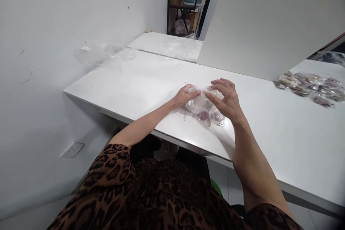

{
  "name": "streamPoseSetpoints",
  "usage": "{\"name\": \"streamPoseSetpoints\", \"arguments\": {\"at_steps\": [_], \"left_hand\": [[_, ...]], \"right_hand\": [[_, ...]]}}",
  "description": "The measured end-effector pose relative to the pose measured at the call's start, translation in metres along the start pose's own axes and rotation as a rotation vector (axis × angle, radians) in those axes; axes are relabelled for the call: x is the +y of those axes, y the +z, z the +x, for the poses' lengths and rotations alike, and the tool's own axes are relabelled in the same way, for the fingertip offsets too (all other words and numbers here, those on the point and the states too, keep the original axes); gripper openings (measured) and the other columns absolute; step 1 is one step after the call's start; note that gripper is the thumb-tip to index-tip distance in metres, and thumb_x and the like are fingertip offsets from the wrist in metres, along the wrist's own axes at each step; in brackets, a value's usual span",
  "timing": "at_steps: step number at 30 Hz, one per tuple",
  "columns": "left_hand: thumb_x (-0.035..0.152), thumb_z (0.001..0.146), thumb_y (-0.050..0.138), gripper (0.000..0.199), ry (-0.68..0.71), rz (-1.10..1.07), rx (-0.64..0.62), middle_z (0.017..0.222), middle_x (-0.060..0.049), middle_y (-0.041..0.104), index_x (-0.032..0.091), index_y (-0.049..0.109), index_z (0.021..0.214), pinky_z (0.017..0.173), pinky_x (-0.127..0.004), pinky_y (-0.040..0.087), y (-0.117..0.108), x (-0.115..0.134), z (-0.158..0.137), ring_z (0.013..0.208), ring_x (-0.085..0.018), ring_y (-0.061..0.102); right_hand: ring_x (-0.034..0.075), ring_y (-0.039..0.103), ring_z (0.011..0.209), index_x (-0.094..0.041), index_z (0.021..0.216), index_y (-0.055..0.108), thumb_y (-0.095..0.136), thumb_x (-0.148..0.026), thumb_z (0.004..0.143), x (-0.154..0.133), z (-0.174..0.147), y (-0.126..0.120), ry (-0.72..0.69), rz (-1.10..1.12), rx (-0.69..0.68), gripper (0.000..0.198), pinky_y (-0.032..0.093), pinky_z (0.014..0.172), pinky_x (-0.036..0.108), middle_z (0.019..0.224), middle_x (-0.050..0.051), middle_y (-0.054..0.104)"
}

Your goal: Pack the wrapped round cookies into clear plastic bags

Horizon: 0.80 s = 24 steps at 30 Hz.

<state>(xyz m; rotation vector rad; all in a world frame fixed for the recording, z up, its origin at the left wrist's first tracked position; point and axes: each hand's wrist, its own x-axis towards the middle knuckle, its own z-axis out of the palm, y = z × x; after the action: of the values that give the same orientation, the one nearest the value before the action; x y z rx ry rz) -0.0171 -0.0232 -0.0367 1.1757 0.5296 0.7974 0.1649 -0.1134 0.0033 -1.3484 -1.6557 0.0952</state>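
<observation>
A clear plastic bag [194,105] lies on the white table in front of me, with several small reddish-purple round items [204,116] showing through its near end. What these items are, I cannot make out. My left hand [185,95] grips the bag's left side, thumb on top and fingers wrapped round it. Over the bag's right side is my right hand [225,99], its thumb and a fingertip at the upper edge of the plastic near the left thumb. Its other fingers are raised and bent.
Many clear packets of reddish and brown items [312,87] are heaped on the table [283,133] at the right. Loose clear plastic [113,52] lies by the left wall, more [183,48] at the back. A pale panel [258,25] rises behind; a dark shelf rack [181,6] stands beyond.
</observation>
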Motion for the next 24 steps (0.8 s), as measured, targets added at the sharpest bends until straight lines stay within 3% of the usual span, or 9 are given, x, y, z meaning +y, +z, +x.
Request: {"name": "streamPoseSetpoints", "arguments": {"at_steps": [4,6,8,12,15,17,19,21,24], "left_hand": [[0.048,0.071,0.092,0.048,-0.060,0.064,-0.189,0.096,-0.003,0.072,0.017,0.067,0.097,0.095,-0.036,0.049,0.002,0.006,-0.006,0.090,-0.014,0.067],[0.038,0.070,0.094,0.044,-0.131,0.067,-0.298,0.100,-0.004,0.072,0.016,0.069,0.099,0.102,-0.039,0.048,0.004,0.012,-0.010,0.093,-0.015,0.068],[0.028,0.068,0.095,0.043,-0.208,0.034,-0.357,0.101,-0.005,0.073,0.016,0.072,0.102,0.106,-0.041,0.047,0.006,0.017,-0.013,0.096,-0.015,0.068],[0.020,0.066,0.094,0.044,-0.266,-0.107,-0.297,0.101,-0.006,0.075,0.015,0.074,0.105,0.107,-0.040,0.049,0.006,0.016,-0.010,0.096,-0.016,0.071],[0.019,0.068,0.093,0.039,-0.194,-0.222,-0.129,0.097,-0.005,0.076,0.016,0.072,0.101,0.099,-0.035,0.052,0.005,0.013,-0.004,0.092,-0.015,0.071],[0.020,0.068,0.093,0.039,-0.148,-0.312,0.032,0.094,-0.003,0.075,0.017,0.070,0.098,0.091,-0.031,0.054,0.004,0.013,-0.001,0.087,-0.014,0.071],[0.030,0.071,0.094,0.038,-0.148,-0.390,0.151,0.091,-0.003,0.075,0.018,0.068,0.097,0.084,-0.031,0.056,0.002,0.016,0.001,0.082,-0.015,0.071],[0.048,0.075,0.090,0.043,-0.172,-0.465,0.197,0.088,-0.005,0.074,0.019,0.066,0.095,0.080,-0.032,0.057,0.002,0.019,0.001,0.079,-0.017,0.071],[0.067,0.081,0.077,0.052,-0.152,-0.546,0.157,0.087,-0.008,0.074,0.018,0.066,0.097,0.082,-0.033,0.058,0.004,0.021,0.000,0.083,-0.021,0.073]], "right_hand": [[0.024,0.063,0.102,-0.024,0.080,0.066,0.073,-0.059,0.086,0.013,0.004,-0.003,0.135,0.186,0.217,0.036,0.048,0.099,0.049,0.095,0.005,0.070],[0.017,0.055,0.075,-0.023,0.076,0.062,0.074,-0.058,0.083,0.022,0.007,-0.006,0.270,0.312,0.358,0.038,0.050,0.079,0.039,0.079,0.001,0.061],[0.014,0.044,0.062,-0.023,0.071,0.055,0.077,-0.057,0.080,0.034,0.010,-0.010,0.391,0.398,0.457,0.041,0.044,0.064,0.032,0.067,-0.003,0.050],[0.015,0.049,0.065,-0.024,0.071,0.052,0.077,-0.052,0.079,0.055,0.014,-0.013,0.585,0.489,0.535,0.039,0.041,0.059,0.030,0.071,-0.001,0.053],[0.018,0.060,0.080,-0.025,0.081,0.054,0.070,-0.047,0.083,0.054,0.015,-0.018,0.642,0.545,0.681,0.027,0.049,0.068,0.034,0.092,0.003,0.064],[0.022,0.064,0.093,-0.028,0.086,0.056,0.066,-0.044,0.086,0.043,0.015,-0.020,0.554,0.501,0.834,0.019,0.053,0.080,0.041,0.100,0.003,0.067],[0.026,0.065,0.106,-0.030,0.091,0.059,0.062,-0.046,0.090,0.026,0.014,-0.019,0.365,0.383,0.907,0.017,0.053,0.092,0.048,0.106,0.004,0.067],[0.029,0.062,0.115,-0.031,0.099,0.063,0.060,-0.051,0.093,0.009,0.010,-0.011,0.145,0.226,0.778,0.021,0.050,0.100,0.052,0.112,0.006,0.067],[0.033,0.057,0.124,-0.029,0.114,0.065,0.066,-0.052,0.089,-0.008,0.000,0.014,-0.075,0.011,0.353,0.033,0.044,0.110,0.058,0.120,0.008,0.067]]}}
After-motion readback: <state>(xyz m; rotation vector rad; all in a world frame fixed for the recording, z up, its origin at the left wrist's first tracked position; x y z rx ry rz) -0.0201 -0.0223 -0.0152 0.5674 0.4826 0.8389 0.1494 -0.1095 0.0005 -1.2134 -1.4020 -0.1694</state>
